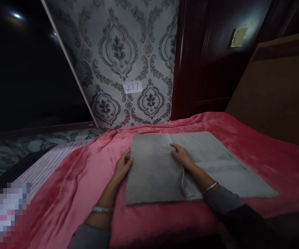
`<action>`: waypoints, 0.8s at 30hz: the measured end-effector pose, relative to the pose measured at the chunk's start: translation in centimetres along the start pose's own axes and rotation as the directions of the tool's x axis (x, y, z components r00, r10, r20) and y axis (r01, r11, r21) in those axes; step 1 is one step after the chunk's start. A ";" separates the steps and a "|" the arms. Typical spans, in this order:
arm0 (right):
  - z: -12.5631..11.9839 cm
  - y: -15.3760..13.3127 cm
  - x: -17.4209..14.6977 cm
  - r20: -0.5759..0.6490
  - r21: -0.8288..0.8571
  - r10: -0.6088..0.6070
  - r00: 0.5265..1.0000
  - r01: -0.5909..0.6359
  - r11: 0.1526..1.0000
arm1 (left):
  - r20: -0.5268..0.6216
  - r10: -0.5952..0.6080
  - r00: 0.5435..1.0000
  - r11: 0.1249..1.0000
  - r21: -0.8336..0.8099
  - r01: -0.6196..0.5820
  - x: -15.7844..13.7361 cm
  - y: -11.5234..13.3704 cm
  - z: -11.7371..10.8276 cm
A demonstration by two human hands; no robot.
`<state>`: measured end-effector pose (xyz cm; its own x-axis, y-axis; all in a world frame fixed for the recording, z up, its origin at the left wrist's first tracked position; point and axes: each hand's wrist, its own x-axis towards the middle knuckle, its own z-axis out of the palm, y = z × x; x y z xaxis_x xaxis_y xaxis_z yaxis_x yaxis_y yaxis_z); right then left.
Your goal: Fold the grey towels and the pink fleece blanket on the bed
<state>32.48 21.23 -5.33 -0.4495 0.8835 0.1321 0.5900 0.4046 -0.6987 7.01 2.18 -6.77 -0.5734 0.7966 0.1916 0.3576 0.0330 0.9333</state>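
The left hand (pixel 122 167) touches the left edge of a grey cloth (pixel 151 169), thumb and fingers curved there; whether its grip pinches the edge, I cannot tell. The right hand (pixel 182 156) rests on the cloth, its grip loosely spread, forefinger reaching to the line dividing the cloth's 2 parts. Beneath the right forearm that line becomes a wavy, lifted edge. Each wrist wears 1 bracelet. The cloth lies on a pink-red blanket (pixel 92 169), with a striped sheet (pixel 54 159) farther left. Beyond stands patterned wallpaper (pixel 118 52) bearing a white label (pixel 132 87) marked 277, between a dark screen (pixel 30 76) and dark red woodwork (pixel 198 69).
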 end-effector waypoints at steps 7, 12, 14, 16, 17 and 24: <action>-1.0 2.5 -3.4 0.125 0.095 -0.050 0.991 0.038 0.995 | 0.092 -0.045 0.995 0.999 -0.012 0.046 -0.4 0.9 -0.1; -3.0 4.3 -6.8 0.303 0.412 -0.152 0.941 0.014 0.911 | 0.188 -0.032 0.982 0.986 -0.157 0.062 -0.8 1.7 0.7; -3.5 4.6 -7.8 0.380 0.491 -0.124 0.917 -0.086 0.867 | 0.169 -0.045 0.985 0.986 -0.151 0.071 -1.0 1.9 0.9; -3.7 4.6 -8.4 0.405 0.506 -0.074 0.911 -0.156 0.848 | 0.148 -0.063 0.987 0.988 -0.130 0.082 -1.3 2.1 0.9; -3.6 4.6 -8.6 0.393 0.499 -0.055 0.918 -0.163 0.851 | 0.142 -0.068 0.988 0.988 -0.127 0.086 -1.4 2.2 0.9; -2.7 4.1 -9.3 0.174 0.310 -0.085 0.981 0.027 0.950 | 0.180 -0.107 0.978 0.975 -0.173 0.139 -1.7 2.1 1.0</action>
<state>40.89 15.30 -7.51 -0.6079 0.7913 0.0665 0.3408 0.3356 -0.8782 9.47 1.48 -5.47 -0.4662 0.8841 0.0326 0.1414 0.0381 0.9892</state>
